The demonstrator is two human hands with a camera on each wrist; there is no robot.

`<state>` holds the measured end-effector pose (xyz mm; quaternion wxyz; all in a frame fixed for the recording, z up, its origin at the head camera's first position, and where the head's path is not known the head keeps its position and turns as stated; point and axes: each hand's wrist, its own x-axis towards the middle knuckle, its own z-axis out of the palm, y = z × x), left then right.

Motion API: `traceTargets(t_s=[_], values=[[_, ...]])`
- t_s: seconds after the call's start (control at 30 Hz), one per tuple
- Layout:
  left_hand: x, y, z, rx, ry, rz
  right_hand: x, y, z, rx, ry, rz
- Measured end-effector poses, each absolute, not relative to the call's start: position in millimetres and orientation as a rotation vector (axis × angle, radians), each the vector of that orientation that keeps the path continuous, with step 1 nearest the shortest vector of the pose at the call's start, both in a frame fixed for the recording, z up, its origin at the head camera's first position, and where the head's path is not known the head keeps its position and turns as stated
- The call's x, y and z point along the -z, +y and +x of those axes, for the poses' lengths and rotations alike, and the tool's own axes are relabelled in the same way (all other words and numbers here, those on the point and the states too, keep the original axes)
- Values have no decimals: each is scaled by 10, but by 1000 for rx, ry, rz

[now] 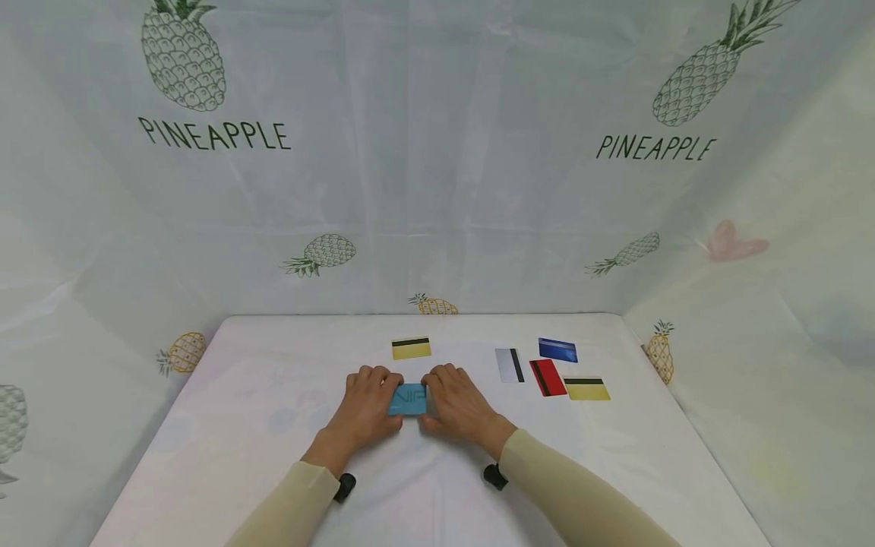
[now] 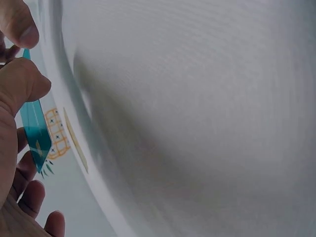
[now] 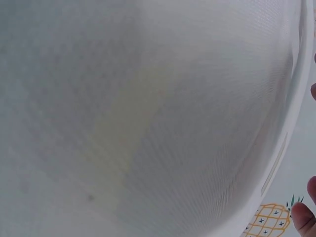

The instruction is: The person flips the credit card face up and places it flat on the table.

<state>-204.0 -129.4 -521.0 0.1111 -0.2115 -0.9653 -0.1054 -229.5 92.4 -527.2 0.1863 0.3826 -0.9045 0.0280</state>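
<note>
A teal plastic card [image 1: 409, 399] with large letters on it is held between both hands near the middle of the table. My left hand [image 1: 369, 405] pinches its left edge between thumb and fingers. On the opposite edge, my right hand [image 1: 459, 403] grips with curled fingers and thumb. In the left wrist view the teal card [image 2: 37, 129] appears edge-on, raised off the cloth, with thumbs and fingers around it. Only a few fingertips [image 3: 303, 217] enter the right wrist view, and the card is out of sight there. Just beyond the hands lies a yellow card with a black stripe [image 1: 411, 348].
To the right lie a silver card [image 1: 509, 365], a red card [image 1: 548, 377], a blue card [image 1: 557, 349] and another yellow card [image 1: 587, 388]; red and yellow nearly touch. A white cloth covers the table [image 1: 232, 425]. A pineapple-print curtain [image 1: 424, 175] rises behind it.
</note>
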Motion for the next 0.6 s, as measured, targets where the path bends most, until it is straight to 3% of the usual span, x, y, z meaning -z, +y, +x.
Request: traceTargets(t_s=[0.6], values=[[5266, -1450, -2139, 231, -2870, -545, 5287, 801, -2398, -53, -2646, 1052]])
